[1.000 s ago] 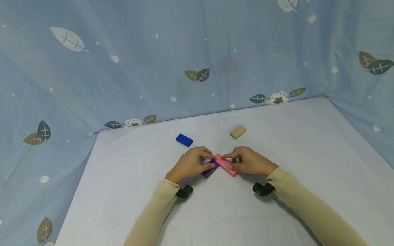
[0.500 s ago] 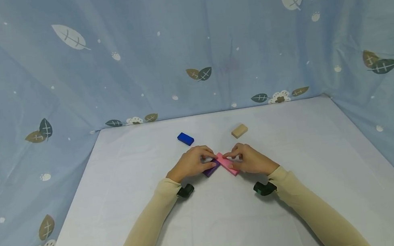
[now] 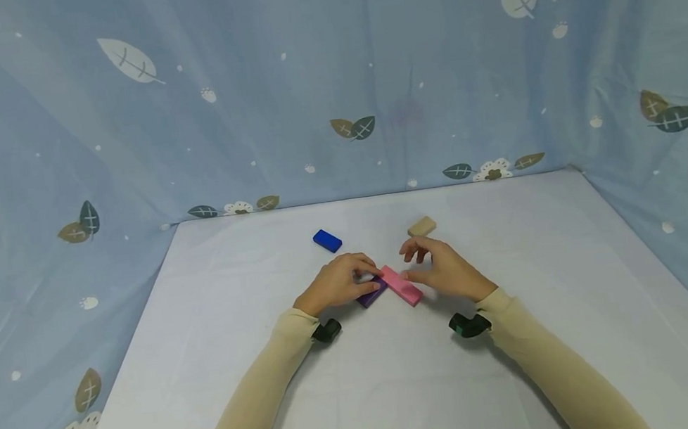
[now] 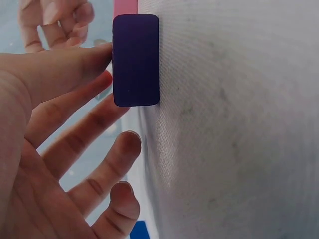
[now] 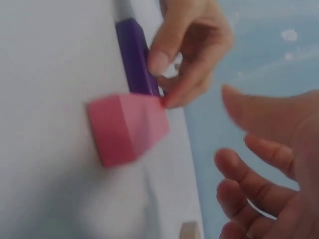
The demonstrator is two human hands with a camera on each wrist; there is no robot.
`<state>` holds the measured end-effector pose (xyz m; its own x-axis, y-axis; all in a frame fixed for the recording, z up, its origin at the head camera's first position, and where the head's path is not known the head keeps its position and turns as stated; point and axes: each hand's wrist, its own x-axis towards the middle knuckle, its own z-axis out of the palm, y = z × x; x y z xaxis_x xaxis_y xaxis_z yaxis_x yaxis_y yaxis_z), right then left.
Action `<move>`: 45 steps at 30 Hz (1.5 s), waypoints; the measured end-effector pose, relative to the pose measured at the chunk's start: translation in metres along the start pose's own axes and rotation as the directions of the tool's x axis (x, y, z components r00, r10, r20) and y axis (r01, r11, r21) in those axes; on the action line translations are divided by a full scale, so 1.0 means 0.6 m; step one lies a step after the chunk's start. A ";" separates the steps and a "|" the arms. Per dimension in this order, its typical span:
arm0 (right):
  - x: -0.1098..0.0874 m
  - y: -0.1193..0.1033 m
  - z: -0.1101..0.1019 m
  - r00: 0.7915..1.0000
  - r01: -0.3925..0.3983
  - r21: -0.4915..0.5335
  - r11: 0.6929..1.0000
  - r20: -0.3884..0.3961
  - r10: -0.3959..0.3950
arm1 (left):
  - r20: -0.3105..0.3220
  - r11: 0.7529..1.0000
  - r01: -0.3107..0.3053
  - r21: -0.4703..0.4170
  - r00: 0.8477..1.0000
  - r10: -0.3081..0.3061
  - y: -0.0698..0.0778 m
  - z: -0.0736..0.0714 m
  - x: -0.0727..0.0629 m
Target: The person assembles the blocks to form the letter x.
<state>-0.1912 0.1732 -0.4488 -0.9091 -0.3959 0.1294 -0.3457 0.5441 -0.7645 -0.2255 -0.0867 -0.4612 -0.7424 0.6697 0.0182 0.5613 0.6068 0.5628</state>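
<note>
A purple rectangular block (image 3: 373,295) and a pink one (image 3: 400,285) lie on the white table, the purple block's end against the pink block's side near its far end. My left hand (image 3: 340,283) holds the purple block between thumb and fingers. In the right wrist view the left index fingertip is right at the pink block (image 5: 130,128). My right hand (image 3: 446,269) hovers beside the pink block with fingers spread apart, holding nothing. The left wrist view shows the purple block's end face (image 4: 135,59) close up, hiding most of the pink block.
Farther back on the white tabletop (image 3: 365,396) lie a blue block (image 3: 327,240) to the left and a tan wooden block (image 3: 422,226) to the right. A blue patterned curtain (image 3: 279,94) stands along the table's back and sides.
My right hand has let go of the pink block, its fingers lifting and opening up and to the right. The left hand stays at the purple block. The head view has shifted slightly.
</note>
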 end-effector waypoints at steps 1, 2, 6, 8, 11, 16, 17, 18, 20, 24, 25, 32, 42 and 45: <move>0.001 0.000 -0.003 1.000 -0.011 0.009 1.000 -0.009 0.012 | 0.000 1.000 0.002 -0.001 1.000 -0.002 -0.001 0.000 0.000; 0.001 0.000 -0.008 1.000 -0.016 0.011 1.000 -0.015 0.016 | 0.000 1.000 0.004 -0.001 1.000 -0.004 -0.001 0.001 0.001; 0.002 0.005 -0.025 0.999 -0.010 -0.027 1.000 -0.032 0.009 | 0.003 1.000 -0.001 0.000 1.000 0.001 -0.004 0.002 0.001; 0.003 0.008 -0.034 0.999 0.012 -0.041 0.999 -0.043 -0.014 | 0.003 1.000 -0.007 0.001 1.000 0.007 -0.004 0.002 0.001; 0.008 0.008 -0.048 0.998 0.038 -0.046 0.998 -0.054 -0.040 | 0.002 1.000 -0.010 0.002 1.000 0.010 -0.002 0.000 0.000; 0.013 0.007 -0.073 0.997 -0.003 -0.078 0.997 -0.075 -0.003 | 0.004 1.000 -0.009 0.011 1.000 0.009 0.000 -0.003 -0.002; 0.014 0.008 -0.077 0.997 -0.016 -0.090 0.996 -0.080 0.009 | 0.004 1.000 -0.009 0.012 1.000 0.009 0.001 -0.003 -0.002; 0.015 0.010 -0.082 0.996 -0.025 -0.101 0.995 -0.085 0.016 | 0.004 1.000 -0.010 0.011 1.000 0.010 0.001 -0.004 -0.002; 0.018 0.012 -0.090 0.996 -0.031 -0.114 0.993 -0.091 0.020 | 0.004 1.000 -0.007 0.009 1.000 0.007 0.002 -0.005 -0.002; 0.023 0.019 -0.104 0.995 -0.001 -0.110 0.994 -0.098 -0.010 | 0.007 1.000 0.002 0.000 1.000 -0.002 0.003 -0.005 -0.002; 0.024 0.020 -0.108 0.995 0.005 -0.112 0.994 -0.099 -0.016 | 0.007 1.000 0.005 -0.003 1.000 -0.005 0.003 -0.005 -0.002; 0.030 0.029 -0.128 0.996 -0.015 -0.133 0.991 -0.089 0.003 | 0.013 1.000 0.014 0.008 1.000 -0.014 -0.001 -0.001 -0.003; 0.036 0.056 -0.149 0.997 -0.050 -0.159 0.986 -0.072 0.039 | 0.007 1.000 0.009 -0.016 1.000 -0.009 0.001 -0.001 -0.004; 0.038 0.067 -0.154 0.996 -0.059 -0.160 0.985 -0.068 0.048 | 0.003 1.000 0.007 -0.014 1.000 -0.007 0.002 -0.001 -0.005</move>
<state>-0.2471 0.2543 -0.4185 -0.9385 -0.3177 0.1353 -0.3246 0.6778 -0.6597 -0.2231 -0.0882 -0.4601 -0.7452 0.6668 0.0118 0.5507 0.6052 0.5748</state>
